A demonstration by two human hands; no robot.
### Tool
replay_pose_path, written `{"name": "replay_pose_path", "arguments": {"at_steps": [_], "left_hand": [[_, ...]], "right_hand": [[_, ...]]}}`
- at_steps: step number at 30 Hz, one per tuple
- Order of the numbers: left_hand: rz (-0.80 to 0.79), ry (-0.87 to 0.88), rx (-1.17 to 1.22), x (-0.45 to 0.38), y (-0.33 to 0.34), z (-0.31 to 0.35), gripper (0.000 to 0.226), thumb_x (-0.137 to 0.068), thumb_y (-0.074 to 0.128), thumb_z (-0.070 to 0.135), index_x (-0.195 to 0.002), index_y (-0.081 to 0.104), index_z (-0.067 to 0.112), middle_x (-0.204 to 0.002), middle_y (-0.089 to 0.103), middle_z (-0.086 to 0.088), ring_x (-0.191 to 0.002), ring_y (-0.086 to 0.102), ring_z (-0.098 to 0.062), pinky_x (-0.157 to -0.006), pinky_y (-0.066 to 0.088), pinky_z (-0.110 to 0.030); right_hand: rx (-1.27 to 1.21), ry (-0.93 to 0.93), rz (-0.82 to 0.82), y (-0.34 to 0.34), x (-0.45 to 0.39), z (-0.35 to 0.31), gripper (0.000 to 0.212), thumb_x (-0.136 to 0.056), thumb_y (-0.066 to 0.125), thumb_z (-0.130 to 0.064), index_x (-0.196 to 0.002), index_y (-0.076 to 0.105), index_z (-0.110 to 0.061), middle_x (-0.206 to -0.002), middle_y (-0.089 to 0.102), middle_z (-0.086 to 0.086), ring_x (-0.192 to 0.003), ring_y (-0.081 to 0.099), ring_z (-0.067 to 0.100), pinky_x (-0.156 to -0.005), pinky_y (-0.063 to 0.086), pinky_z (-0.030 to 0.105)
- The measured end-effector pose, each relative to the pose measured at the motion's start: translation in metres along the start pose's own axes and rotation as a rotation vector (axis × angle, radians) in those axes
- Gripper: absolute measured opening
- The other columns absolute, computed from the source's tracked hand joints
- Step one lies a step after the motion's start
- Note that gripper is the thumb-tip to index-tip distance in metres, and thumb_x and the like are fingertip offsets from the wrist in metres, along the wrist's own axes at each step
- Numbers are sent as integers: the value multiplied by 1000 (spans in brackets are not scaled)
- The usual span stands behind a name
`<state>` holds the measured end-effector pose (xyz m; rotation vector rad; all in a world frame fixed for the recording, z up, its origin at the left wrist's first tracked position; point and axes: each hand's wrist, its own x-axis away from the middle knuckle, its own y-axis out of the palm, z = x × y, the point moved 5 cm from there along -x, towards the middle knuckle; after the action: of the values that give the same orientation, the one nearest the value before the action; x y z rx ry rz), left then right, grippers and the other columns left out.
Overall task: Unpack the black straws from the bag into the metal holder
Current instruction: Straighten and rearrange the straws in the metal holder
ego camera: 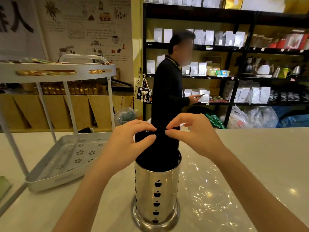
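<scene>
Metal holder (156,193) on pale counter (50,206)

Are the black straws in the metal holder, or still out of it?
In. The black straws stand upright inside the metal holder, tops above its rim, both hands pinching them.

Both hands' fingers (151,137) pinch black straws (157,148) standing in metal holder (156,195).

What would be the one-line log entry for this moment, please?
stage: straws in holder | black straws upright in metal holder | left hand, right hand pinching bundle top | clear bag flat on counter
</scene>
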<state>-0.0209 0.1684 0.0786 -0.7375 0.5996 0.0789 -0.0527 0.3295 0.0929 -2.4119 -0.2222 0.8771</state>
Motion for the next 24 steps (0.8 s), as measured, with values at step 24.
{"name": "replay_pose_path", "arguments": {"at_steps": [24], "left_hand": [[183,150,287,9,-17,25,22,-69,53,52,-82,66,40,-94,67,17,-82,63,-2,-69,49,-12]], "right_hand": [[-493,-107,576,-84,-18,-39,13,-79,68,-12,-91,69,-16,-85,72,-4,-82,69,10,-73,55,19]]}}
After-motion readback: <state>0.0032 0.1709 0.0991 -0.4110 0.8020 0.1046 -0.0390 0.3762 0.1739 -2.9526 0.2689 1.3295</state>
